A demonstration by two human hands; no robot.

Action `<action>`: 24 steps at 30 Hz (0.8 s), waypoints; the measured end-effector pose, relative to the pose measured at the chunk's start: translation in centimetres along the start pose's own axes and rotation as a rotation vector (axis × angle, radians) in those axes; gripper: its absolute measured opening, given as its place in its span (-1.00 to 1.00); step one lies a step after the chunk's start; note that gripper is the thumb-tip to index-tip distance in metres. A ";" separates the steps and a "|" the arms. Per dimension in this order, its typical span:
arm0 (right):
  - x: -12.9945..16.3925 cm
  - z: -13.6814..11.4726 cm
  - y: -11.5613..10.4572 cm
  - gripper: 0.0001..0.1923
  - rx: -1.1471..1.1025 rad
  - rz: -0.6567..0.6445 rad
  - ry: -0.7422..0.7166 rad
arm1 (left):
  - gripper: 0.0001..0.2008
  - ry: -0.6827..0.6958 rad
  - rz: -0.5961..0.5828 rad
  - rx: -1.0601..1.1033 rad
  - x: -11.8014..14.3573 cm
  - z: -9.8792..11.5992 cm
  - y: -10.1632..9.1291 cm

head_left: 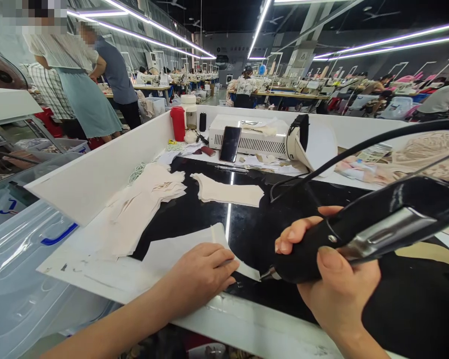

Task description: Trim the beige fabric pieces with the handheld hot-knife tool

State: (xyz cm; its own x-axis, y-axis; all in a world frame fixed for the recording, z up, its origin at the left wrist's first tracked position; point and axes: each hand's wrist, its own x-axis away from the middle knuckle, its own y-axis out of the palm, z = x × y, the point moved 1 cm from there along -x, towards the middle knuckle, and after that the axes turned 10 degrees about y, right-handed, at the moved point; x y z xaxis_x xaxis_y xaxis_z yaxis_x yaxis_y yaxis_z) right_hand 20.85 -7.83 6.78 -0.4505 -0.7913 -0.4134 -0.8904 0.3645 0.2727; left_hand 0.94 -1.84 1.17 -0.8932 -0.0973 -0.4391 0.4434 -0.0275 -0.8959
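My right hand (333,279) grips a black handheld cutting tool (370,229) with a metal tip that points at the edge of a pale fabric piece (187,249). A black cord (359,149) runs from the tool up to the right. My left hand (204,276) lies flat on that fabric piece and presses it onto the black glossy work surface (247,224). Another cream fabric piece (228,192) lies further back, and a stack of cut pieces (142,204) sits to the left.
A white machine (254,134) with a phone (230,143) leaning on it stands at the back, beside a red bottle (178,123). White partition walls (97,169) border the table. Clear plastic bins (22,259) stand left. Two people (82,75) stand at back left; others work at distant tables.
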 end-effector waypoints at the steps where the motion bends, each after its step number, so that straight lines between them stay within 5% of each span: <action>1: 0.0 0.0 0.0 -0.62 0.002 0.002 0.001 | -0.80 -0.003 -0.010 -0.005 0.0 0.0 0.0; 14: -0.1 -0.1 0.1 -0.60 -0.021 0.029 0.016 | -0.74 0.000 -0.047 -0.045 0.2 0.0 0.1; 24: -1.6 0.5 2.4 -0.62 -0.108 0.091 0.010 | -0.75 0.012 -0.015 -0.072 0.2 0.1 0.4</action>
State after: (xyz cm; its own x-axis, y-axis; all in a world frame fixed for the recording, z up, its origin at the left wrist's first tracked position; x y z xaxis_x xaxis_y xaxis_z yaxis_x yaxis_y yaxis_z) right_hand 19.45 -5.43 7.69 -0.5281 -0.7623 -0.3741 -0.8334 0.3806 0.4008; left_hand 0.98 -2.00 0.78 -0.9008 -0.0859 -0.4257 0.4235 0.0428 -0.9049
